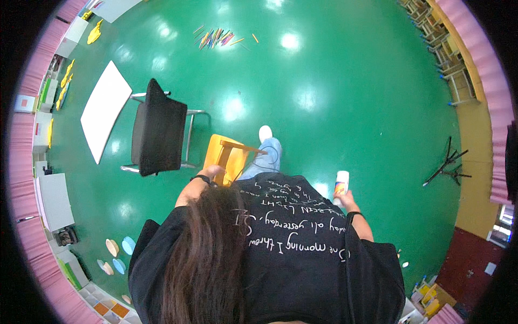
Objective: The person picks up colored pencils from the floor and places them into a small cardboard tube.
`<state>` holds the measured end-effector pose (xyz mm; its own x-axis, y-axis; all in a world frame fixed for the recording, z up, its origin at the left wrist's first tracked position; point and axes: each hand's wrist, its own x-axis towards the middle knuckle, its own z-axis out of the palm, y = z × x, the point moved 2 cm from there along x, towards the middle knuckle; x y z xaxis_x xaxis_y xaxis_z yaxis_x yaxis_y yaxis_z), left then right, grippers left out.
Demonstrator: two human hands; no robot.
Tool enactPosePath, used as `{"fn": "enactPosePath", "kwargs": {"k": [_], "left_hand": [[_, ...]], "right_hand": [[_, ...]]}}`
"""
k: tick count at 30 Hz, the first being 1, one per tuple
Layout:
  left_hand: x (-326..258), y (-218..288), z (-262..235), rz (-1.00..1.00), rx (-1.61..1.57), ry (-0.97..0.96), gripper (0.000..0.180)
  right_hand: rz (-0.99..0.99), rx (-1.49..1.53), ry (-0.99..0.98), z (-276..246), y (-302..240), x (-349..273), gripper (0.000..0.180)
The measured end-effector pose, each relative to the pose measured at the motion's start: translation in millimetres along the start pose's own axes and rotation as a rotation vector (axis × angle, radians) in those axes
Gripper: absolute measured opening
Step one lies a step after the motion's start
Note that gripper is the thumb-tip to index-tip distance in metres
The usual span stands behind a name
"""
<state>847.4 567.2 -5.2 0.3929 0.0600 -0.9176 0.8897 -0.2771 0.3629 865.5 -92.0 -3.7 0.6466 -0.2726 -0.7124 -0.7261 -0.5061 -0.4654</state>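
Observation:
My left hand (214, 171) is closed on the near edge of a small yellow wooden chair (216, 151), which appears tilted beside my leg. Its brown wooden frame crosses in front of my jeans. On the other side, my right hand (347, 201) grips a white cylindrical bottle (342, 181) with a colourful label, held upright away from my body. My long hair and black shirt cover much of the lower view, and part of the chair is hidden below my left arm.
A black chair (157, 129) with metal legs stands left, by a white table (105, 110). Coloured sticks (216, 39) lie scattered on the green floor (345, 81) ahead. A black stand (447, 164) is at right; stacked chairs (442, 48) line the far right wall.

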Motion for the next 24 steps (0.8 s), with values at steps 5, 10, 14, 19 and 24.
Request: {"fn": "enactPosePath", "kwargs": {"k": [5,10,14,19,24], "left_hand": [[78.4,28.5,-76.0,-0.106,-0.069,0.024,0.032],[55.4,135.4,-112.3,0.102,0.272,-0.015,0.029],[138.0,120.1,-167.7,-0.306,-0.264,0.126,0.033],[166.4,182.1,-206.1,-0.120,-0.243,0.097,0.032],[220.7,216.4,-260.3,-0.098,0.016,0.193,0.041]], "right_hand": [[0.112,-0.071,-0.088,-10.3,-91.0,21.0,0.082],[0.079,-0.013,-0.011,-44.0,-193.1,65.8,0.080],[-0.051,-0.053,0.117,-38.0,-275.7,115.9,0.067],[-0.060,-0.220,0.003,-58.3,-376.4,173.2,0.078],[-0.019,-0.337,-0.085,-81.3,-456.7,249.0,0.079]]}}
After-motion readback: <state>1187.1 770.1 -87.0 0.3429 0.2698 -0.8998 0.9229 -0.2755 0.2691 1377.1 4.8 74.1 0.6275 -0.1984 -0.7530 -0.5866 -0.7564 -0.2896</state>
